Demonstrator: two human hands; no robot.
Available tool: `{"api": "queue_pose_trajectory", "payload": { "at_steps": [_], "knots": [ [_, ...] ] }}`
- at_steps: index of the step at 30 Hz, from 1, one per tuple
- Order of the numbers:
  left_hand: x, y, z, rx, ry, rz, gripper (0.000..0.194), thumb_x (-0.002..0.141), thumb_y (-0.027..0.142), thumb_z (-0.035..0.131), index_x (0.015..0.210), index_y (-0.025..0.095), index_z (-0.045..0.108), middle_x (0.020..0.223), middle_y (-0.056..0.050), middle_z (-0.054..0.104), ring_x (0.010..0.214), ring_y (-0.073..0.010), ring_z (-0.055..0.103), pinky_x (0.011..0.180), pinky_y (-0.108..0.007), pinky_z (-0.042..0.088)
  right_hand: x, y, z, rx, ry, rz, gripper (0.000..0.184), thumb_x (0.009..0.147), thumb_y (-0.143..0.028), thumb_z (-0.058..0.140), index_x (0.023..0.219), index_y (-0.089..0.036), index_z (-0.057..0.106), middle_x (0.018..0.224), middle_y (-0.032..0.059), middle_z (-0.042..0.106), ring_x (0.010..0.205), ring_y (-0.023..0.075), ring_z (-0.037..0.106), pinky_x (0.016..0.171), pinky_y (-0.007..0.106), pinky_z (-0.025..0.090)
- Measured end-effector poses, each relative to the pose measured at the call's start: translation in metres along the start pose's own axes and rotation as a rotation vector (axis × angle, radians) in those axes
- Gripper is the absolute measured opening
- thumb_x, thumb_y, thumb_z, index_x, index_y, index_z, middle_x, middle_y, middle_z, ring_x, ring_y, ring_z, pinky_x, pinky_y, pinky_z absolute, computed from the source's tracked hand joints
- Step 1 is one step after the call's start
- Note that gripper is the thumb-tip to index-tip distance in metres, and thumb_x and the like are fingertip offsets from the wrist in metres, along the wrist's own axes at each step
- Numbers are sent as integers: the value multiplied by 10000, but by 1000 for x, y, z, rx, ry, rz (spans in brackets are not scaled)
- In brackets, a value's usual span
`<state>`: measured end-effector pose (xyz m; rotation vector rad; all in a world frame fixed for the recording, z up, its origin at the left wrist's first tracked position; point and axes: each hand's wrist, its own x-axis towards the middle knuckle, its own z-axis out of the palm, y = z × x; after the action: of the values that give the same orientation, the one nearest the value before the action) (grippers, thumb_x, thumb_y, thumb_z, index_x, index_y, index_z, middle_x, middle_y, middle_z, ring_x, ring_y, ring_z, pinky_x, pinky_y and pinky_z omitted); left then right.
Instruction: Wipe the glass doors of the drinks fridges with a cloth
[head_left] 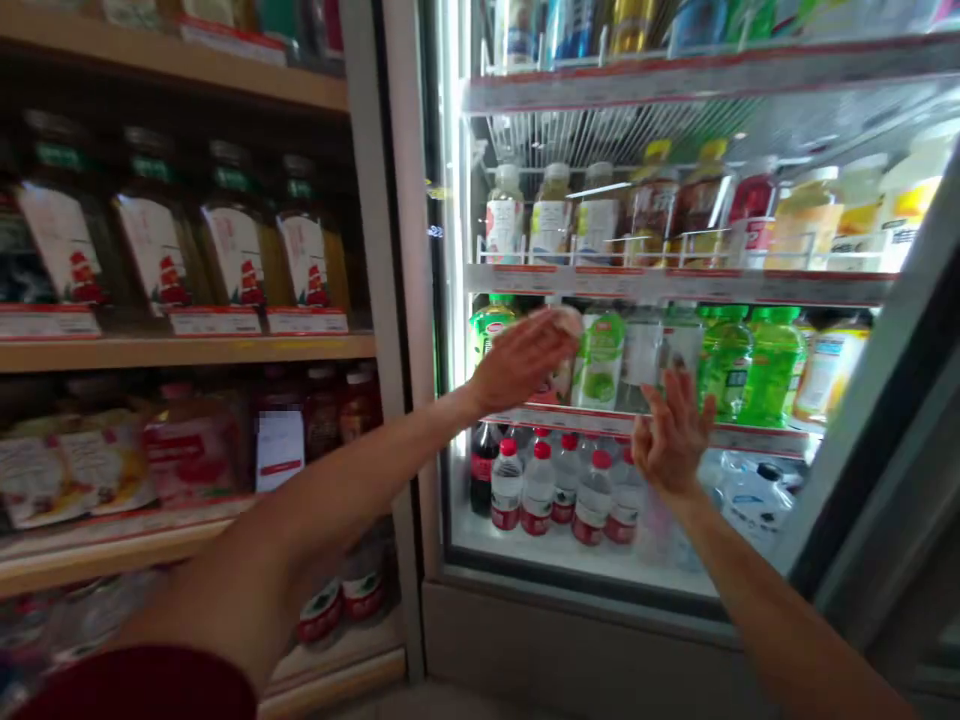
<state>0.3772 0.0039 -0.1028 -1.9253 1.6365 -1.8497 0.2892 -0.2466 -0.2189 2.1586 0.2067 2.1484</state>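
Observation:
My left hand (529,352) reaches across toward the middle shelf of a lit drinks cooler, back of the hand up and fingers pressed together. A pale pinkish, cloth-like wad (568,320) shows at its fingertips; blur hides its exact kind. Behind that hand stand a green-and-white bottle (598,358) and a pinkish one, partly covered. My right hand (675,430) is raised at the front of the same shelf, fingers spread and holding nothing. A faint hand-like reflection above it and a light streak suggest glass in front of the drinks.
Bottles with red caps (536,490) line the cooler floor. Green bottles (772,365) stand right of my right hand. A dark door frame (870,420) slants along the right side. At left, wooden shelves (187,350) hold large bottles, packs and a lit phone-like screen (280,450).

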Motion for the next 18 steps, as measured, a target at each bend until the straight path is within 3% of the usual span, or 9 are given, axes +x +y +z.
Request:
{"api": "queue_pose_trajectory", "payload": {
  "at_steps": [1, 3, 6, 8, 10, 13, 16, 18],
  "knots": [
    [-2, 12, 6, -26, -46, 60, 429, 886, 156, 334, 1309, 210, 382, 1351, -38, 447, 1361, -181, 220, 1113, -431, 262, 2, -2, 0, 11, 1, 1, 473, 808, -216, 478, 1279, -196, 444, 1403, 106, 396, 1332, 261, 306, 1092, 512, 180],
    [-4, 35, 17, -61, -29, 40, 420, 898, 139, 283, 1306, 181, 371, 1355, -36, 438, 1360, -159, 222, 1105, -403, 294, 10, -13, -1, 57, 32, 27, 499, 820, -221, 462, 1315, -212, 403, 1425, 101, 361, 1335, 274, 294, 1081, 544, 178],
    [-4, 50, 24, -144, -34, 10, 402, 913, 158, 241, 1300, 130, 346, 1360, -65, 421, 1345, -118, 252, 1104, -346, 304, 32, -51, 3, 214, 100, 29, 550, 852, -224, 392, 1388, -247, 273, 1474, 75, 261, 1359, 262, 238, 1084, 545, 200],
    [-12, 44, 19, -170, -54, -60, 412, 910, 230, 297, 1301, 103, 324, 1343, -110, 427, 1333, -134, 276, 1115, -354, 280, 47, -81, 10, 317, 50, -38, 577, 868, -224, 348, 1419, -257, 179, 1486, 60, 227, 1367, 234, 222, 1089, 499, 249],
    [-33, 30, 6, -132, -60, -171, 524, 876, 359, 402, 1317, 95, 297, 1335, -154, 419, 1345, -201, 253, 1135, -436, 205, 58, -109, 21, 337, -53, -86, 588, 877, -235, 336, 1429, -259, 137, 1488, 54, 217, 1374, 221, 202, 1092, 477, 267],
    [-74, 10, -17, -36, -63, -281, 756, 797, 521, 503, 1368, 114, 221, 1398, -183, 334, 1373, -278, 158, 1122, -519, 125, 64, -137, 34, 235, -145, -73, 550, 870, -281, 395, 1401, -273, 251, 1490, 41, 217, 1391, 251, 123, 1105, 515, 203],
    [-101, 4, -27, 9, -62, -341, 762, 824, 480, 490, 1410, 145, 135, 1452, -164, 257, 1388, -261, 93, 1107, -487, 172, 66, -134, 37, 143, -227, -185, 491, 861, -300, 443, 1346, -296, 368, 1462, 15, 297, 1390, 240, 130, 1114, 503, 175],
    [-104, 7, -24, 30, -43, -352, 707, 852, 403, 471, 1420, 167, 124, 1458, -141, 262, 1390, -245, 81, 1103, -466, 184, 67, -102, 30, 83, -261, -260, 473, 860, -301, 456, 1327, -335, 387, 1451, -3, 319, 1378, 223, 180, 1116, 505, 160]
  ]
}}
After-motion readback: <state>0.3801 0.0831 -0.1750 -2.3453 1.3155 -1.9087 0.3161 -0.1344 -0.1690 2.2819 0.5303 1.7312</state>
